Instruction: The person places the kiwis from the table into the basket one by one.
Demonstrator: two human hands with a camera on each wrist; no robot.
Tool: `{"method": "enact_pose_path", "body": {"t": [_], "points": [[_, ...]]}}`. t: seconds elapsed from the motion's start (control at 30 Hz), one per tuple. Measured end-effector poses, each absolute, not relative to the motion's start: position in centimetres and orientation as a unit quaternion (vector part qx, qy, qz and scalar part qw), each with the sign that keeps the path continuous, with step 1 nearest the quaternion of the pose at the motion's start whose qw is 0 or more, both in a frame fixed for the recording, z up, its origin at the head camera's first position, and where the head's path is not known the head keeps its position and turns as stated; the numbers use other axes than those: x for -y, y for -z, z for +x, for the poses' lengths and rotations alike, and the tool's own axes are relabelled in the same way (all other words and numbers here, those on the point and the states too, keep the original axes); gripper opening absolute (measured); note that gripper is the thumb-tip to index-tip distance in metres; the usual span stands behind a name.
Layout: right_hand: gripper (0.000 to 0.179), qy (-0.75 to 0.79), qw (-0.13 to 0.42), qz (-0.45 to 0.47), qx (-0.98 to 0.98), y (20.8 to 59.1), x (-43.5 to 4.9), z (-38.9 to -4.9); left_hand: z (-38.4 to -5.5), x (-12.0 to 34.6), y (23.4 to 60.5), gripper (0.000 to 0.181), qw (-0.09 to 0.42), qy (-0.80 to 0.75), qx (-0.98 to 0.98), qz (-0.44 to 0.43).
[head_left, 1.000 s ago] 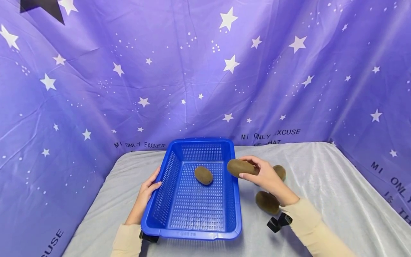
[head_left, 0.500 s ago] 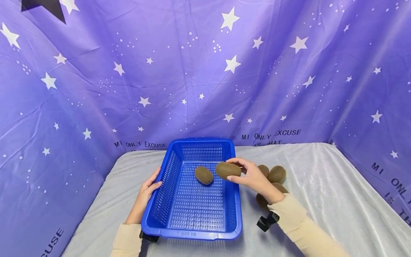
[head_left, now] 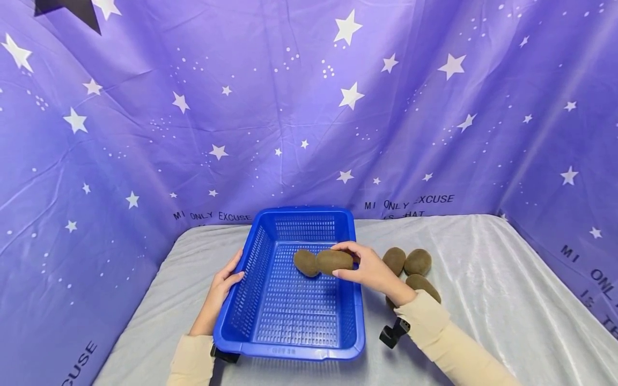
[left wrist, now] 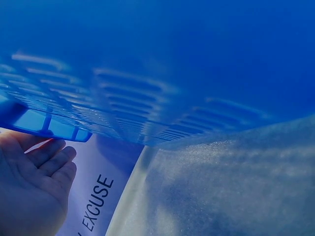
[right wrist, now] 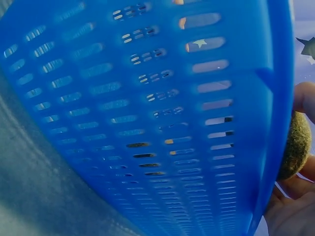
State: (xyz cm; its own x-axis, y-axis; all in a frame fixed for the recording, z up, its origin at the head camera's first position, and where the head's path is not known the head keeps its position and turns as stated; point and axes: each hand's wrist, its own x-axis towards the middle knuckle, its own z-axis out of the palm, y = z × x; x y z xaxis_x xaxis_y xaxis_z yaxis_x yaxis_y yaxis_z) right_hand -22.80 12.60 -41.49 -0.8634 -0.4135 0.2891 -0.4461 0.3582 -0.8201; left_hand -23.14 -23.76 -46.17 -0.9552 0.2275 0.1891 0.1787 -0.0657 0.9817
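A blue plastic basket (head_left: 285, 351) with slotted walls stands on the cloth. My left hand (head_left: 218, 292) grips its left rim; in the left wrist view that hand's fingers (left wrist: 54, 157) curl up at the rim from outside. My right hand (head_left: 374, 271) reaches over the right rim and holds a brown kiwi (head_left: 334, 261) between thumb and fingers, above the basket floor. Another kiwi (head_left: 306, 262) lies inside, partly overlapped by the held one. In the right wrist view the basket wall hides much of the held kiwi (right wrist: 296, 147).
Several more kiwis lie right of the basket, among them a kiwi (head_left: 418, 262) at the back and a kiwi (head_left: 423, 288) partly behind the right sleeve (head_left: 449, 338). A grey cloth (head_left: 492, 289) covers the table. Behind hangs a purple curtain (head_left: 270, 107) with stars.
My right hand has carried the held kiwi leftward, from the right rim to beside the kiwi in the basket. Kiwis behind that arm have come into view. The left hand stays put.
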Motion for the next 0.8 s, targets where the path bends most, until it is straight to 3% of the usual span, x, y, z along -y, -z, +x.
{"method": "enact_pose_path", "body": {"t": [0.8], "points": [[0.034,-0.521,0.048,0.253,0.814,41.7,-13.5,-21.9,-23.0,23.8,46.2,0.060,0.016,-0.718,-0.679,0.151]]}}
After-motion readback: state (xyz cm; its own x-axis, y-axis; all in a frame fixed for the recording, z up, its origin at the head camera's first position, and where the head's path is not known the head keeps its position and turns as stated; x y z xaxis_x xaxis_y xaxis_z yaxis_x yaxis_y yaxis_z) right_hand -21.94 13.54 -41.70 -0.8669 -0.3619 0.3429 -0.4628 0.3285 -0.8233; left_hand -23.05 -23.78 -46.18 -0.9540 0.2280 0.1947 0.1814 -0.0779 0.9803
